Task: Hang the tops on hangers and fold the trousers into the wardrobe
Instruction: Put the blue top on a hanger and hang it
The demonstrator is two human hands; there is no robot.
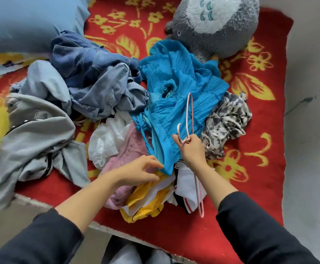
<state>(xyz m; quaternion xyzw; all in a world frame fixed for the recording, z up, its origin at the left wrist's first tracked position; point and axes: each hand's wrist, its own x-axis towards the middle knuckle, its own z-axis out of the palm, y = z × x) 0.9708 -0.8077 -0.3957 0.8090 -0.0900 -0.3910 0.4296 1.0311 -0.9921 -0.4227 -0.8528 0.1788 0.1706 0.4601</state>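
R hand (191, 150) gripped 1 pink hanger (201, 213), L hand (140, 170) loose, holding nothing, beside blue top (176, 73), near red blanket's (260, 183) front edge

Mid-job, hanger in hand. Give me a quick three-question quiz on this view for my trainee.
1. True or false: the right hand holds the pink hanger.
2. The hanger's upper loop lies over which garment? A. blue pleated top B. jeans C. leopard-print cloth
3. What colour is the knit next to the left hand?
Key: 1 true; 2 A; 3 pink.
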